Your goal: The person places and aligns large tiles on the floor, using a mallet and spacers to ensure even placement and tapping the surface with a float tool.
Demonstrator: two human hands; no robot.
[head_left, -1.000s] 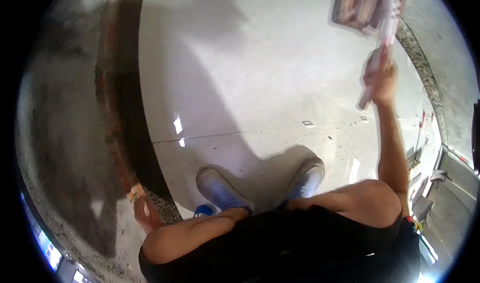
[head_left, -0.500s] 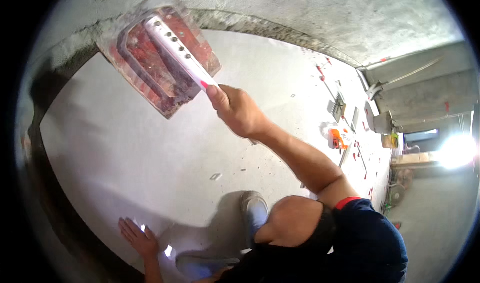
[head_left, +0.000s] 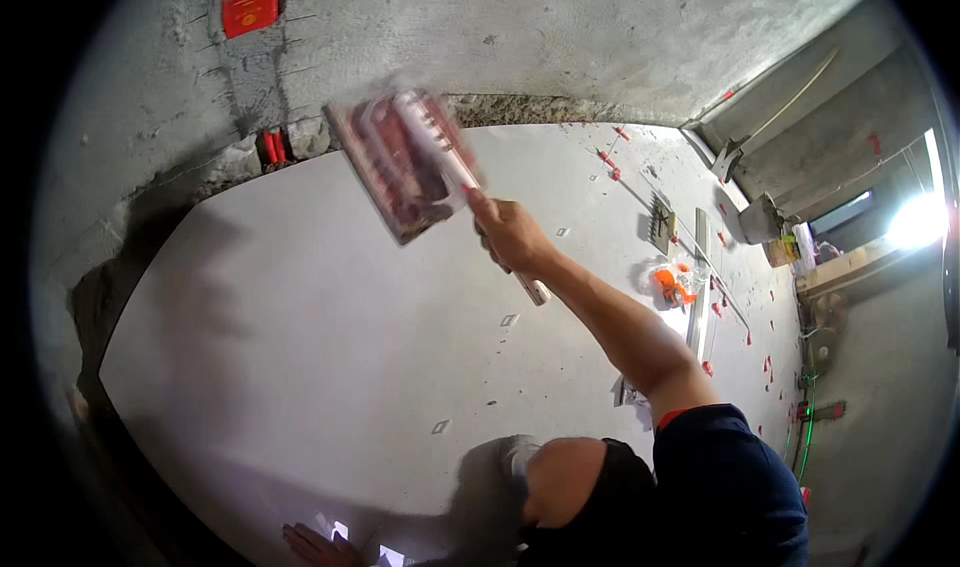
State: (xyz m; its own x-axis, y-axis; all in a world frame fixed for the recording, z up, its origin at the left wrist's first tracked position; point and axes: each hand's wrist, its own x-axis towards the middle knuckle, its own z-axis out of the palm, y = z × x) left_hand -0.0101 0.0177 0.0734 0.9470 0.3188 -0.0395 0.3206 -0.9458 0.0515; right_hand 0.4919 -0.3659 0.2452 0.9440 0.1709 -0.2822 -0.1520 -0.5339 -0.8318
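My right hand (head_left: 512, 237) grips the pale handle of a flat tamping paddle (head_left: 395, 167), its fingers wrapped round it. The paddle has a wide, worn red rectangular plate, blurred by motion, with several bolts fixing the handle along it. It is over the far edge of a large pale floor tile (head_left: 300, 317), by the wall; whether it touches the tile I cannot tell. At the lower edge, my left hand (head_left: 315, 545) lies flat on the tile with fingers stretched out, partly cut off by the frame.
Red tile-levelling pieces (head_left: 615, 174), a notched trowel (head_left: 662, 225) and a bag of orange pieces (head_left: 672, 282) lie at the right. Beyond stand a grey bucket (head_left: 762, 219) and a bright lamp (head_left: 915, 222). A rough gap runs along the concrete wall (head_left: 560, 37). My knee (head_left: 565, 477) is bent near the tile.
The paddle has moved right along the tile's far edge, away from the far left corner. My view has tilted up, so more wall shows and my left hand is lower in the picture.
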